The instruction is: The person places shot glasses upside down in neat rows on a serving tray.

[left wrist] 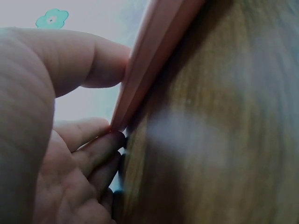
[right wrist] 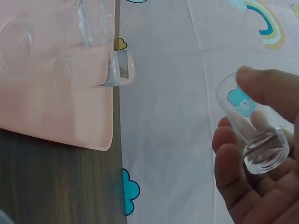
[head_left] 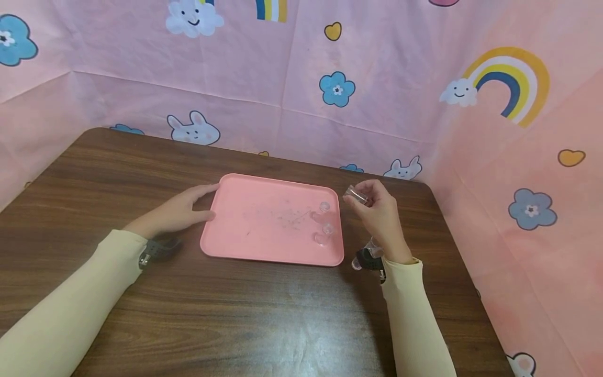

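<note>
A small clear glass cup (right wrist: pixel 252 135), thick-based and smooth-walled, sits pinched between the thumb and fingertips (right wrist: pixel 226 140) of the right hand (head_left: pixel 381 217). The hand holds it tilted in the air just off the right edge of the pink tray (head_left: pixel 278 183), above the table (head_left: pixel 264 314). In the right wrist view the cup's heavy round base faces the palm and its open mouth points away, the cloth pattern showing through the wall.

The left hand (head_left: pixel 181 212) lies flat on the table against the tray's left edge, its fingers straight and relaxed. The thumb (left wrist: pixel 100 60) rests on the rim and the fingertips touch the lower lip of the edge, as the left wrist view shows; they press rather than curl round it.

The tray is a shallow rectangle of matte pink plastic with rounded corners and a raised lip. Its floor bears faint scuffs and specks. Three more clear cups (head_left: pixel 324 222) stand close together near its right edge. In the right wrist view they look cylindrical and glossy.

The table is dark brown wood grain, smooth with a slight sheen. Both arms wear pale yellow sleeves (head_left: pixel 70 309). A soft pink cloth (head_left: pixel 400 78) with creases, printed with rainbows, clouds, rabbits, flowers and hearts, walls the table at the back and right.
</note>
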A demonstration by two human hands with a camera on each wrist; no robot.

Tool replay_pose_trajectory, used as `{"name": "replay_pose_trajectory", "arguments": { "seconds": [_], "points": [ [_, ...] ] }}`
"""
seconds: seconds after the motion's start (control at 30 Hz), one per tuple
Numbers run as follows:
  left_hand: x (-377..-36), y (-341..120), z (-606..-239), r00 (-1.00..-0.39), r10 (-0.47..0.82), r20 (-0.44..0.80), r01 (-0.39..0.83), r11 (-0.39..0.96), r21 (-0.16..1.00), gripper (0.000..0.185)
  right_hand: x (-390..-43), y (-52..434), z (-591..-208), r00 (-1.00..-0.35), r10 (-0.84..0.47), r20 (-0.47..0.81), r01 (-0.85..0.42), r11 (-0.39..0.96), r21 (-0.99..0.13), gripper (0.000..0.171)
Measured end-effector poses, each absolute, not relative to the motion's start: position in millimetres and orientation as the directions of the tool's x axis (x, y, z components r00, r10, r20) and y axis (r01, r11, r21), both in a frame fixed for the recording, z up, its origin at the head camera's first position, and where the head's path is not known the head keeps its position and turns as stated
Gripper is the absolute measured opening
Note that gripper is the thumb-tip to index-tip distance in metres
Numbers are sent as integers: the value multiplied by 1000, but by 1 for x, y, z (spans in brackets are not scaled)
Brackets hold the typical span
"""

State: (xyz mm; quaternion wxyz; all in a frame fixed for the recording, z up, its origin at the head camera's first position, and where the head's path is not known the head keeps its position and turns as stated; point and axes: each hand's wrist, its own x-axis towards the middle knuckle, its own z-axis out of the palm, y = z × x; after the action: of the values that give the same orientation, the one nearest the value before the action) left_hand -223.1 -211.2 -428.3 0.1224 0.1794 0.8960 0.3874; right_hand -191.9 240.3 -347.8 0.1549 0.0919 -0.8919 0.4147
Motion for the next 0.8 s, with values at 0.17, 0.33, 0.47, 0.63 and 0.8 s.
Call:
{"name": "replay_pose_trajectory", "arguments": {
  "seconds": [0.17, 0.33, 0.47, 0.63, 0.8],
  "points": [
    [-222, -211, -428, -908, 410, -87, 219, 640, 737, 78, -194, 242, -350, -938, -40, 343, -275, 687, -673, 30],
    [-222, -211, -428, -909, 407, -92, 212, 639, 739, 79, -195, 246, -350, -944, -25, 328, -252, 696, -672, 33],
    [-222, -211, -428, -911, 402, -92, 209, 643, 737, 79, -195, 247, -349, -957, 9, 290, -210, 670, -712, 35],
    [-223, -212, -429, -912, 398, -97, 205, 648, 733, 79, -197, 247, -349, -954, 13, 301, -219, 656, -722, 32],
    [-222, -211, -428, -913, 393, -108, 195, 653, 732, 78, -200, 246, -349, -946, 1, 323, -242, 663, -709, 37]
  ]
}}
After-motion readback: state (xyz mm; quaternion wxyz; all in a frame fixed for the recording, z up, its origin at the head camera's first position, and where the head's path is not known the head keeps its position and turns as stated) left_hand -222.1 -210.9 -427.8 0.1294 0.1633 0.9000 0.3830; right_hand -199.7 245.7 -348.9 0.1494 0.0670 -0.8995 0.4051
